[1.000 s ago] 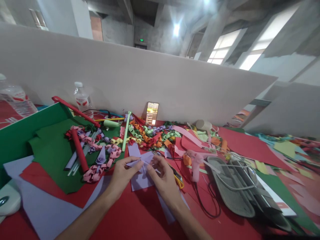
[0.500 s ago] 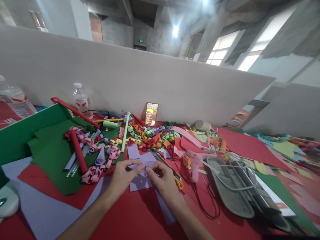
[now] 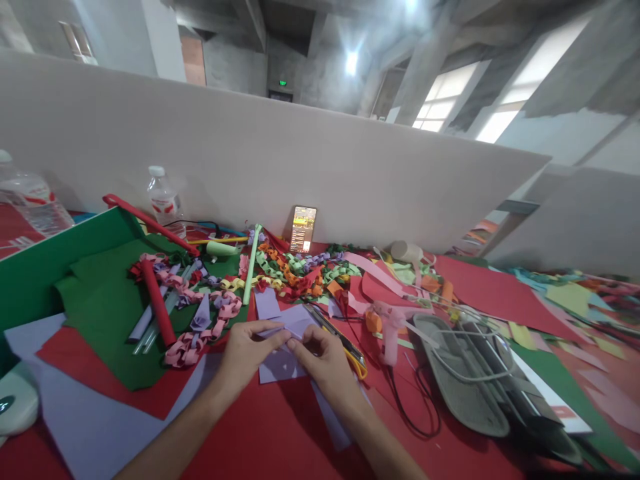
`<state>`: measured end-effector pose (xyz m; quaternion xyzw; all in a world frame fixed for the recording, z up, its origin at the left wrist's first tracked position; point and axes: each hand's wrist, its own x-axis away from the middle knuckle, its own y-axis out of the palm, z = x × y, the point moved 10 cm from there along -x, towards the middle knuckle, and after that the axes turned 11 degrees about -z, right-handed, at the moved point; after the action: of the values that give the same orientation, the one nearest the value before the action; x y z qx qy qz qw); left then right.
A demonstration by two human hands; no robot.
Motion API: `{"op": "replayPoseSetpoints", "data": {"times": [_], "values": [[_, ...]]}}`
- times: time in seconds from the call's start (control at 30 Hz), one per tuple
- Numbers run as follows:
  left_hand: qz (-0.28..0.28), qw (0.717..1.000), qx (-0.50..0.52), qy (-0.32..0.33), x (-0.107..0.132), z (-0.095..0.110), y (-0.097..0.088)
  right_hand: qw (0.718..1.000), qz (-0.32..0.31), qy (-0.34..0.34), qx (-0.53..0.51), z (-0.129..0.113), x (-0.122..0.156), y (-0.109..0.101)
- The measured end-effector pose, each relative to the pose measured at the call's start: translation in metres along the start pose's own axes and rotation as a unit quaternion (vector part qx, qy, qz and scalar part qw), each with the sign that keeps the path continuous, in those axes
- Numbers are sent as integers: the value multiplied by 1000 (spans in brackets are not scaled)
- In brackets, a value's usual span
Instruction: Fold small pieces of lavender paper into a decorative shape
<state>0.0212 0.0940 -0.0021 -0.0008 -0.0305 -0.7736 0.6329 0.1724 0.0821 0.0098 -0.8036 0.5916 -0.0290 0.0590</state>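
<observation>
While both hands pinch it, the lilac paper [image 3: 280, 363] lies flat on the red surface [image 3: 260, 440], near the front edge, centre. Left hand [image 3: 245, 357]: fingers curled, thumb and forefinger closed on the paper's folded upper edge. Right hand [image 3: 327, 360]: same pinch, fingertips just beside the left's, touching the fold. Paper is thin, matte, creased into angular flaps. Green tray [image 3: 60, 247] at left, low wall, holds green felt sheets [image 3: 107, 300], a red roll [image 3: 156, 300], grey sticks, and part of a pink paper chain [image 3: 200, 333]. Multicolour chains [image 3: 300, 267], looped strips, heaped behind the hands. Scissors [image 3: 345, 347], yellow handle, just right of the right hand. Pink glue gun [image 3: 393, 320] and a grey slipper [image 3: 460, 380] further right. Phone [image 3: 303, 229] upright against the white partition. Two clear plastic bottles [image 3: 163, 197] at back left.
</observation>
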Motion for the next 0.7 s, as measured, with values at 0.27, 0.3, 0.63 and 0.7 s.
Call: {"op": "replayPoseSetpoints", "data": {"times": [0.27,0.3,0.63,0.7], "values": [[18,1000,8,-5,0,0,-3,1000,-15,-12,5,-3,1,5],[22,1000,17,-8,0,-2,-4,1000,-16,-12,6,-4,2,6],[-6,996,79,26,-2,-5,1,1000,-12,-4,-28,1,3,8],[-2,998,57,41,-3,0,0,999,0,-18,-29,1,3,6]]}}
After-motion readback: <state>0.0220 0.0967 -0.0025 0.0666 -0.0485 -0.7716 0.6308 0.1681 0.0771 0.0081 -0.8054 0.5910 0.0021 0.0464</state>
